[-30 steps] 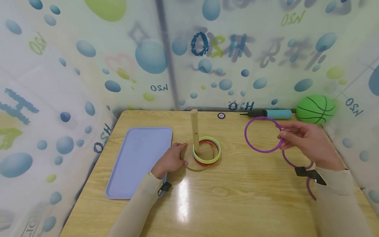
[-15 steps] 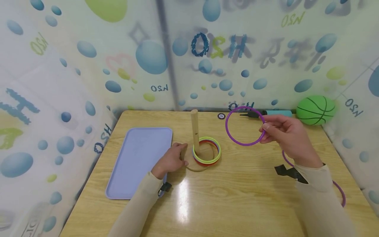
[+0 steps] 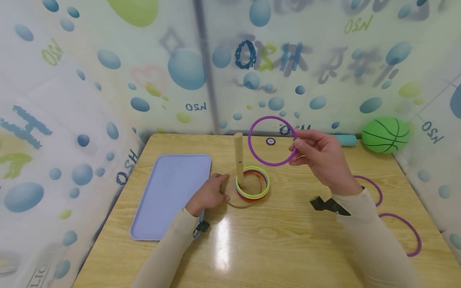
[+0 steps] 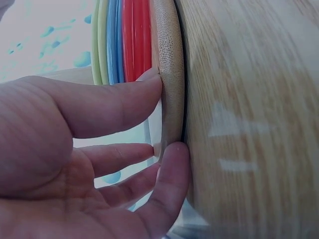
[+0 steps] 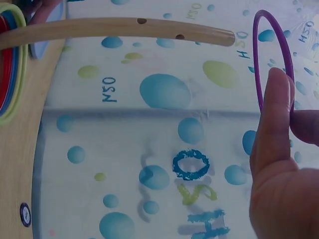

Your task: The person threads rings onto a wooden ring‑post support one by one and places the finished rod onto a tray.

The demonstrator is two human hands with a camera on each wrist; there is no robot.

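Note:
My right hand [image 3: 322, 160] pinches a purple ring [image 3: 249, 140] by its right side, between thumb and fingers. The ring is held up, tilted, just right of the wooden post [image 3: 239, 158]; in the right wrist view its rim [image 5: 256, 59] stands beyond the post's tip. My left hand [image 3: 207, 196] grips the left edge of the round wooden base [image 3: 235, 200], thumb on top and a fingertip at its lower edge in the left wrist view. Around the post lies a stack of rings [image 4: 135, 42], red lowest, then blue, yellow-green on top.
A lilac tray [image 3: 173, 192] lies left of the base, under my left forearm. Two purple rings [image 3: 381, 196] lie at right, one partly behind my sleeve. Along the back edge are a small round disc [image 3: 270, 141], a teal pump [image 3: 345, 140] and a green ball [image 3: 385, 135].
My right hand has carried the purple ring leftward and upward, from the right side toward the post. The left hand has stayed on the base.

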